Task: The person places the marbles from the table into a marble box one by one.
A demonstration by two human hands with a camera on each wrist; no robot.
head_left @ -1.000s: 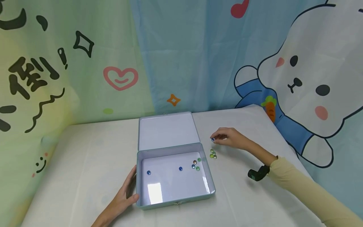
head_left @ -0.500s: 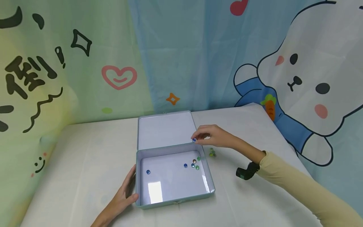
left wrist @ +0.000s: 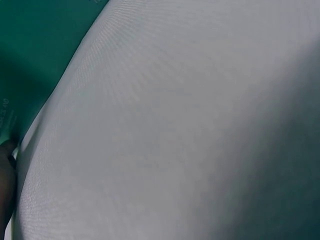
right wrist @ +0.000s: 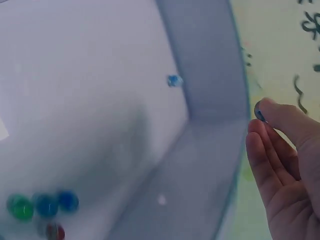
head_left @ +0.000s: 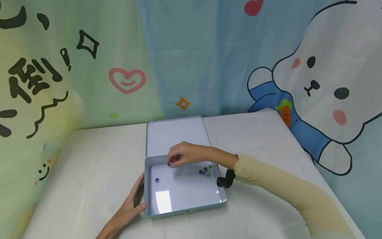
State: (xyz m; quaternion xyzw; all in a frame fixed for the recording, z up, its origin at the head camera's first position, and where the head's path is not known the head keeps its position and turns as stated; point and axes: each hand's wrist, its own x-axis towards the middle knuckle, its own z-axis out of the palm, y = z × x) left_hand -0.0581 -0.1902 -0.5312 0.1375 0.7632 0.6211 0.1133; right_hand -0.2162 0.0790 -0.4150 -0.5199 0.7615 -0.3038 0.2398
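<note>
My right hand pinches a blue marble between thumb and fingertips, above the back left part of a shallow tin box. The right wrist view shows that same marble held at the fingertips. Inside the box, a lone blue marble lies near the left wall. Toward the right wall sits a loose group of green, blue and brownish marbles. With fingers extended, my left hand rests against the box's left side; only a dark bit of it appears in the left wrist view.
The box's lid is folded back flat behind it on a white cloth. A printed curtain hangs behind the table. A black wrist camera hangs under my right wrist, over the box's right wall.
My right hand has carried the blue marble leftward from the table over the box. One blue marble inside rolled right into the group. The green marbles outside are now hidden behind my right arm.
</note>
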